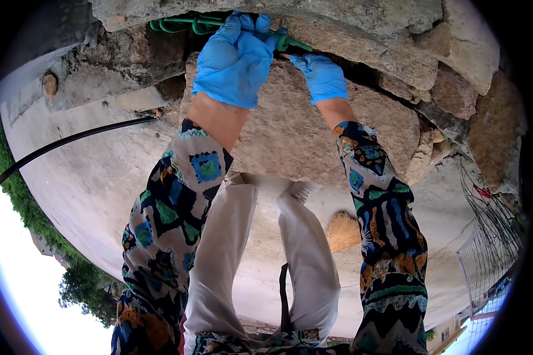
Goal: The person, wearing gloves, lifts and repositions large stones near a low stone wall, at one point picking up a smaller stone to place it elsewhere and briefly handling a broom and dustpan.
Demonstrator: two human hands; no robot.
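Both my hands wear blue gloves and reach to a rough stone wall [314, 130]. My left hand [234, 59] is closed around a green coated wire [186, 25] that loops out of a dark gap between the stones. My right hand [321, 76] pinches the other end of the same green wire [290, 42] at the gap, fingertips tucked into the crack. My patterned sleeves run down to the lower edge. The wire's far part is hidden inside the gap.
A black cable [65, 145] crosses the paved ground at left. A straw broom head [343, 232] lies on the ground between my pale trouser legs [219, 260]. A wire mesh fence [491, 248] stands at right. Green bushes [23, 207] edge the left.
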